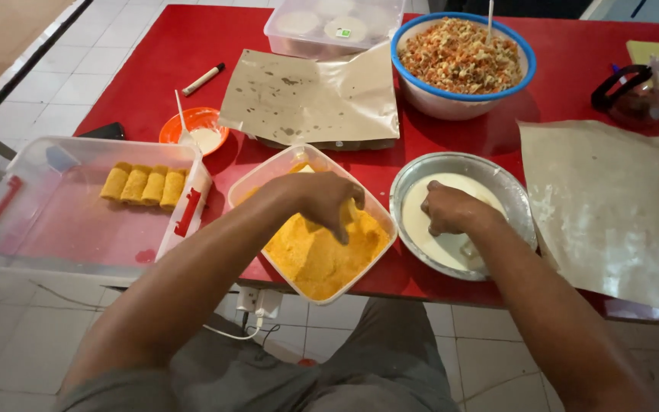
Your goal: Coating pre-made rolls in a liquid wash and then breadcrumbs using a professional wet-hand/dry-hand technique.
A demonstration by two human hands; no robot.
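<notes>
While the left hand point(322, 200) is reaching down into the crumb tub point(268, 177), its fingers are curling over a roll that is mostly hidden beneath them, half buried in the orange crumbs point(318, 255). The right hand point(451, 210) is resting clenched in the metal bowl point(497, 177) of white batter point(429, 229); I cannot tell whether it is gripping anything. Four coated rolls point(143, 185) are lying side by side in the clear bin point(78, 229) at the left of the red worktop point(177, 46).
</notes>
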